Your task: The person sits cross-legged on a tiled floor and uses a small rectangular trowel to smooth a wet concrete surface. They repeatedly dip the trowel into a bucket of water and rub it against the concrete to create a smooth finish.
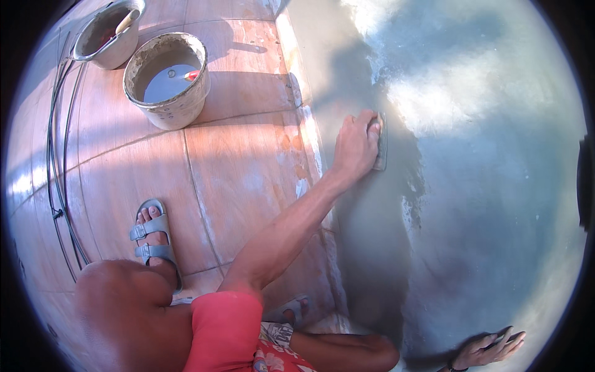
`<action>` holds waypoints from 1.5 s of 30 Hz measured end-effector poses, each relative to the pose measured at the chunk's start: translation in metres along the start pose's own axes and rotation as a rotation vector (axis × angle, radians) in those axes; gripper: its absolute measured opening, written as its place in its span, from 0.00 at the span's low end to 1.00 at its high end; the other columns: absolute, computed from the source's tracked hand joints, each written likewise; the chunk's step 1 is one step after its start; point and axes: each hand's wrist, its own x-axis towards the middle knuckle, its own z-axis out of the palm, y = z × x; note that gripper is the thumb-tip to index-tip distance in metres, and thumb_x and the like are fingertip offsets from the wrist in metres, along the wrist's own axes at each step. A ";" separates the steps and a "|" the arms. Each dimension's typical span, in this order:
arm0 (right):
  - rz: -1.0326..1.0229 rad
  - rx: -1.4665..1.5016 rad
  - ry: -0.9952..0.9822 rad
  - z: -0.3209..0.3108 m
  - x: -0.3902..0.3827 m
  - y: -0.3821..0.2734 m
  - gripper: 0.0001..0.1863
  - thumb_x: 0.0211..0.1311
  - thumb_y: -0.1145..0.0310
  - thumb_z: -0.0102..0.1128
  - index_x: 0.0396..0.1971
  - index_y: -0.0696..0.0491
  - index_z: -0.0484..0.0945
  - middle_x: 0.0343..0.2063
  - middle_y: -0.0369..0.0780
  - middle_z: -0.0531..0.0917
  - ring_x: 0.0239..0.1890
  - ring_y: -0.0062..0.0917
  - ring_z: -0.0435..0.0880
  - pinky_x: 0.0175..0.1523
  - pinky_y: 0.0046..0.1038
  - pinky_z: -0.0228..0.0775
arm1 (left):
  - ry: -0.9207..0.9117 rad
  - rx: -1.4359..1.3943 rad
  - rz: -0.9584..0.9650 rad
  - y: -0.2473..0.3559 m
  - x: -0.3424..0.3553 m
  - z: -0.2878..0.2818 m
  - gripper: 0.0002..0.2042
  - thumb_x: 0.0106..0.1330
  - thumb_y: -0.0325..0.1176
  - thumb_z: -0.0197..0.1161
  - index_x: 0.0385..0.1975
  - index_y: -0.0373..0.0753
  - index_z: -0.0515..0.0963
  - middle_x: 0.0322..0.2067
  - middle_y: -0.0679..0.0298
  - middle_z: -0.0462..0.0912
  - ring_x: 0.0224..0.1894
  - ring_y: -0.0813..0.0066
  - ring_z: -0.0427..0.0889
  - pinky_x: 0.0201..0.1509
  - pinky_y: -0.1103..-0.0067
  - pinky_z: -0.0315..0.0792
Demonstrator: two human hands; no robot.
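My left hand (pixel 358 146) is closed around a narrow, flat trowel (pixel 382 146), which lies against the smooth grey cement surface (pixel 489 186). Its handle is mostly hidden by my fingers. A darker, wet-looking band of cement (pixel 378 266) runs alongside the trowel, next to a pale tiled edge. At the lower right, my right hand (pixel 488 351) has its fingers stretched out, holding nothing. It is close to the cement, with a dark shadow beside it; whether the palm touches is unclear.
On the brown tiles (pixel 142 167) stands a cement-crusted bucket (pixel 166 118) of cloudy water with a small red item in it. Behind is a second bucket (pixel 114 53), a wooden-handled tool (pixel 127 22) at its rim. Black cables (pixel 54 161) run along the left. My sandalled foot (pixel 152 232) is nearby.
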 end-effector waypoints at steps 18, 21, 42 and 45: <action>0.062 0.015 0.038 0.008 0.002 -0.005 0.25 0.75 0.58 0.41 0.53 0.63 0.78 0.65 0.52 0.69 0.69 0.48 0.64 0.71 0.51 0.52 | -0.016 -0.086 0.057 0.011 -0.030 0.004 0.11 0.69 0.31 0.57 0.49 0.38 0.77 0.39 0.48 0.78 0.41 0.50 0.79 0.46 0.64 0.73; 0.075 0.053 -0.004 0.010 -0.001 0.000 0.28 0.75 0.54 0.40 0.52 0.65 0.79 0.65 0.53 0.69 0.69 0.50 0.63 0.71 0.52 0.50 | 0.073 -0.091 0.085 -0.005 -0.018 -0.010 0.11 0.69 0.30 0.57 0.48 0.35 0.77 0.39 0.48 0.79 0.41 0.51 0.79 0.47 0.65 0.73; 0.033 0.063 0.019 0.013 -0.006 0.010 0.22 0.76 0.60 0.42 0.53 0.62 0.77 0.65 0.53 0.69 0.69 0.49 0.63 0.71 0.51 0.52 | 0.271 -0.018 0.089 -0.039 0.046 -0.012 0.11 0.69 0.32 0.56 0.48 0.36 0.75 0.40 0.50 0.76 0.39 0.50 0.79 0.44 0.62 0.73; 0.038 0.078 0.035 0.013 -0.007 0.012 0.23 0.76 0.59 0.43 0.53 0.62 0.78 0.65 0.52 0.70 0.69 0.47 0.64 0.71 0.50 0.52 | 0.156 -0.035 0.094 -0.004 -0.002 0.017 0.12 0.69 0.32 0.56 0.49 0.37 0.75 0.42 0.49 0.75 0.39 0.50 0.79 0.44 0.62 0.73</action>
